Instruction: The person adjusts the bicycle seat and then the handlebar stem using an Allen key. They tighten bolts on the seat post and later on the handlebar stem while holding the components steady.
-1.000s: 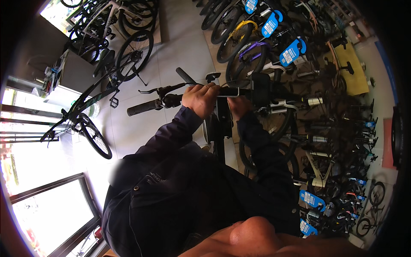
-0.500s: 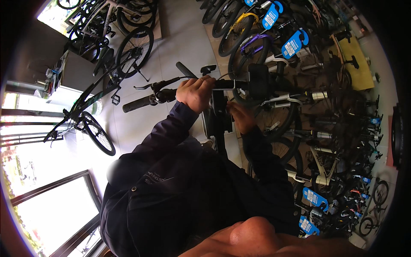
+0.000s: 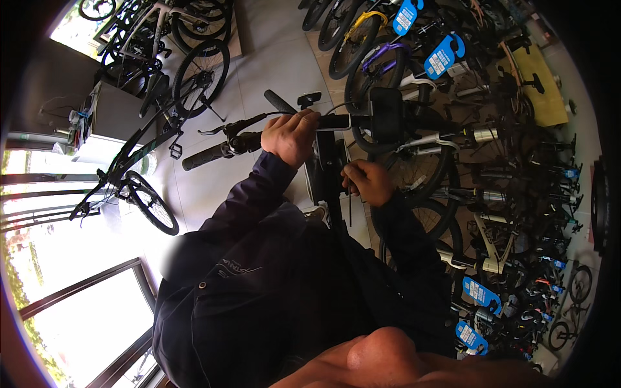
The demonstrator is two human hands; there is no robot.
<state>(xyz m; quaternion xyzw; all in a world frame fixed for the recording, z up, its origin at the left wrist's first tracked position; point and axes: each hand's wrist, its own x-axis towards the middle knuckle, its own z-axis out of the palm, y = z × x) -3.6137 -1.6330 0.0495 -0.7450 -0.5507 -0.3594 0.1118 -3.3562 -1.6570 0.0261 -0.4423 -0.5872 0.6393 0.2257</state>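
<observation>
A bicycle's black handlebar (image 3: 333,122) runs crosswise before me, its left grip (image 3: 206,157) and brake lever showing. My left hand (image 3: 289,138) is wrapped over the bar near its middle. Just right of the dark frame (image 3: 321,176), my right hand (image 3: 369,183) is closed, thumb and fingers pinching a thin dark rod that looks like a hex key (image 3: 350,212). Its long end points down toward my body. A dark rectangular part (image 3: 386,115) sits on the bar's right side, hiding what lies behind it.
Rows of parked bicycles with blue tags (image 3: 444,56) crowd the right side. Another bicycle (image 3: 123,161) stands at the left, near a grey cabinet (image 3: 113,115) and bright windows. More bicycles stand at the far left; pale floor tiles (image 3: 272,61) lie between.
My right hand has drawn slightly away from the frame, and the thin rod in its fingers now shows clearly. My left hand keeps its hold on the handlebar.
</observation>
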